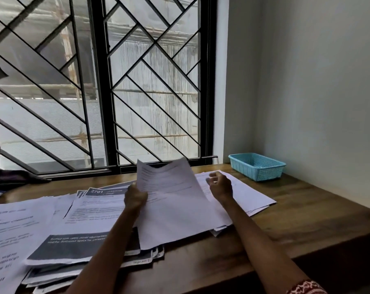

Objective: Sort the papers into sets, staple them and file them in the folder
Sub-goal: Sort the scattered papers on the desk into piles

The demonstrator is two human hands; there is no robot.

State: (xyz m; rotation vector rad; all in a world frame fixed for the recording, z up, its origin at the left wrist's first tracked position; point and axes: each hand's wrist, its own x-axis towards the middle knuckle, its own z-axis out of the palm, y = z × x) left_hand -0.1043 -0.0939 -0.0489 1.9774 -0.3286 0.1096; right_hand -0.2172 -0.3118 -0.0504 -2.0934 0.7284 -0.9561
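Left hand (pixel 135 197) pinches left edge of sheet (pixel 171 200), lifted over paper piles (pixel 73 225) on desk (pixel 307 219). Right hand (pixel 220 184) hovers above right stack (pixel 250 194), fingers loosely curled, holding nothing. Blue basket (pixel 257 166) at far right corner; contents not visible.

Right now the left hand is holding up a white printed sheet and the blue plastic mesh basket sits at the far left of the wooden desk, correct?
Not quite. The head view shows the blue plastic mesh basket at the far right of the wooden desk, by the wall. The left hand does hold up a white printed sheet.
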